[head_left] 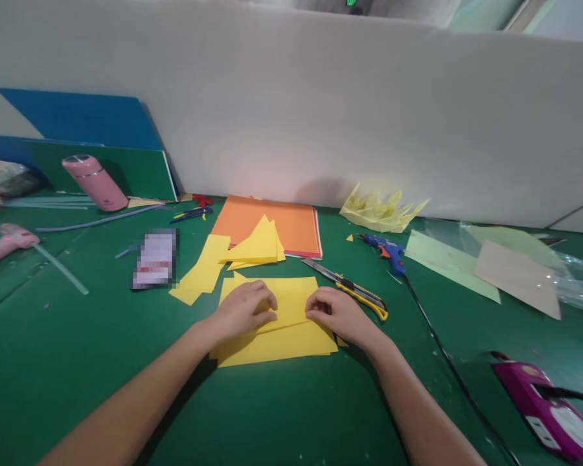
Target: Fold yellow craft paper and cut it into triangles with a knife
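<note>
Yellow paper [291, 291] lies in front of me with its near part folded over, the fold line running slightly aslant. At its left side my left hand [247, 307] bends its fingers and thumb onto the paper. My right hand [337, 314] pinches the right part, thumb and fingertips close together. More yellow sheets [276, 349] lie flat underneath. Just beyond the paper are folded yellow triangles [257, 243] and yellow strips [206, 265]. A yellow box cutter [350, 288] with its blade out lies close to my right hand.
Behind are a stack of coloured paper [267, 217] and a spiky pale-yellow paper piece [383, 210]. A blue glue gun [386, 251] trails a cable on the right, near a magenta power strip [547, 408]. Leftward are a phone [155, 259] and a pink bottle [97, 184].
</note>
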`<act>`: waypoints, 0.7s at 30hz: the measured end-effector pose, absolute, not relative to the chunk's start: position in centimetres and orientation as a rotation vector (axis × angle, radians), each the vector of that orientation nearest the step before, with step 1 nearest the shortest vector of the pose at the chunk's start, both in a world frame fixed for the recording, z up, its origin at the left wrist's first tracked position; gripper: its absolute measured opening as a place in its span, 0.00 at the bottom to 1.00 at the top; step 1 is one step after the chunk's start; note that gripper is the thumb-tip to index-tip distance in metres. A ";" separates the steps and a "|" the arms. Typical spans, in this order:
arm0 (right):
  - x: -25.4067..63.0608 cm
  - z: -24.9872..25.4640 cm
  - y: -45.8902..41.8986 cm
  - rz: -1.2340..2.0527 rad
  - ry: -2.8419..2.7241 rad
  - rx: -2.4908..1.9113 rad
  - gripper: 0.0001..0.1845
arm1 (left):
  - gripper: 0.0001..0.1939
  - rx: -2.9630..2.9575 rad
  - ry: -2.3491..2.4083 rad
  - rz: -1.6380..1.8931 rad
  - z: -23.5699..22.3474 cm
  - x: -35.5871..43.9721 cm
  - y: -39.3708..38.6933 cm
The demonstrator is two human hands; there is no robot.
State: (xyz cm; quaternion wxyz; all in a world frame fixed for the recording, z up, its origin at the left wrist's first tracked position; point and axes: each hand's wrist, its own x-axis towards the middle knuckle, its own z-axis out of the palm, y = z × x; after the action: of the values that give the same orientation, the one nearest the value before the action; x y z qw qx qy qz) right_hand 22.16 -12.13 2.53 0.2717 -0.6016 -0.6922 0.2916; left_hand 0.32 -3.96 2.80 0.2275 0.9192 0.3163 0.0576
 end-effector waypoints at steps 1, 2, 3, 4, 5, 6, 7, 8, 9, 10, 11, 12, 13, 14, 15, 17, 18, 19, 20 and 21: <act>22.2 2.5 -12.1 0.784 -1.863 -1.619 0.07 | 0.03 2.530 0.870 0.154 2.8 0.3 -3.9; 22.2 2.5 -12.1 0.783 -1.863 -1.619 0.07 | 0.04 2.528 0.870 0.151 2.8 0.3 -3.9; 22.2 2.5 -12.1 0.784 -1.863 -1.620 0.07 | 0.04 2.527 0.870 0.148 2.8 0.3 -3.9; 22.2 2.5 -12.1 0.782 -1.865 -1.621 0.07 | 0.04 2.526 0.869 0.146 2.8 0.4 -3.9; 22.2 2.5 -12.1 0.779 -1.868 -1.622 0.07 | 0.04 2.525 0.869 0.145 2.9 0.4 -3.9; 22.2 2.5 -12.1 0.775 -1.871 -1.623 0.08 | 0.04 2.524 0.872 0.145 2.9 0.4 -3.9; 22.1 2.5 -12.1 0.770 -1.876 -1.623 0.08 | 0.04 2.523 0.875 0.145 2.9 0.4 -3.9; 22.1 2.5 -12.1 0.768 -1.882 -1.621 0.08 | 0.04 2.521 0.878 0.145 2.9 0.4 -3.9; 22.0 2.5 -12.1 0.764 -1.889 -1.622 0.08 | 0.04 2.519 0.879 0.145 2.9 0.4 -3.9; 21.8 2.6 -12.1 0.759 -1.899 -1.625 0.08 | 0.04 2.518 0.879 0.146 2.9 0.4 -3.9; 21.7 2.6 -12.1 0.748 -1.913 -1.628 0.08 | 0.04 2.518 0.878 0.148 2.9 0.4 -3.9; 21.5 2.7 -12.1 0.728 -1.930 -1.630 0.08 | 0.04 2.518 0.875 0.149 2.9 0.4 -3.9; 21.4 2.7 -12.1 0.703 -1.950 -1.630 0.08 | 0.03 2.518 0.873 0.151 2.8 0.4 -3.9; 21.2 2.7 -12.1 0.674 -1.972 -1.626 0.08 | 0.03 2.517 0.874 0.151 2.8 0.4 -3.9; 21.0 2.7 -12.2 0.647 -1.992 -1.617 0.08 | 0.04 2.517 0.875 0.151 2.8 0.4 -3.9; 20.6 2.5 -12.1 0.606 -2.026 -1.593 0.08 | 0.04 2.520 0.873 0.149 2.7 0.4 -3.8; 20.4 2.5 -12.1 0.592 -2.038 -1.581 0.08 | 0.04 2.522 0.870 0.150 2.7 0.4 -3.8; 20.2 2.4 -12.1 0.578 -2.046 -1.570 0.08 | 0.04 2.524 0.867 0.152 2.6 0.4 -3.8; 20.0 2.3 -12.1 0.566 -2.052 -1.559 0.08 | 0.04 2.525 0.864 0.153 2.6 0.4 -3.8; 19.8 2.2 -12.1 0.557 -2.056 -1.551 0.08 | 0.04 2.526 0.861 0.154 2.6 0.4 -3.8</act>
State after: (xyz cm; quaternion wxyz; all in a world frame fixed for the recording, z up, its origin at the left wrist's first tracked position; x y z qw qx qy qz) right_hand 19.83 -12.12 2.21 0.2507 -0.5699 -0.7553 0.2046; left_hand 0.37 -3.78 2.63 0.2320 0.9192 0.3133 0.0560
